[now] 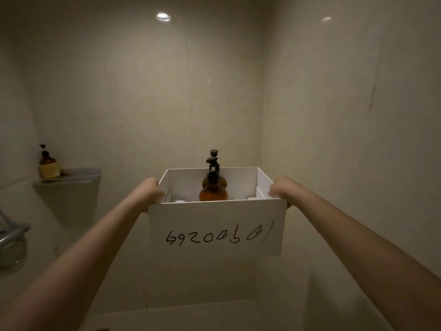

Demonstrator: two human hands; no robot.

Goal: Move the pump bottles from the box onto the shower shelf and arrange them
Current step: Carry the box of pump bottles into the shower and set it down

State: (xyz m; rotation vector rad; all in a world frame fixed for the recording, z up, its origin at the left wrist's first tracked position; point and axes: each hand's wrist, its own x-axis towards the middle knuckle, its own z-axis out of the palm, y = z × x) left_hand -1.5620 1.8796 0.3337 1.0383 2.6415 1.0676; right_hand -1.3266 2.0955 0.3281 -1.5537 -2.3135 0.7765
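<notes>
I hold a white open-topped box out in front of me at chest height, handwritten digits on its near face. My left hand grips its left side and my right hand grips its right side. Inside stand two amber pump bottles with black pumps, one in front of the other, both upright; their lower parts are hidden by the box wall. On the left wall a grey shower shelf carries another amber pump bottle with a yellowish label at its far left end.
Beige tiled shower walls meet in a corner straight behind the box. A chrome shower fitting juts from the left wall below the shelf. A low tiled ledge runs along the bottom.
</notes>
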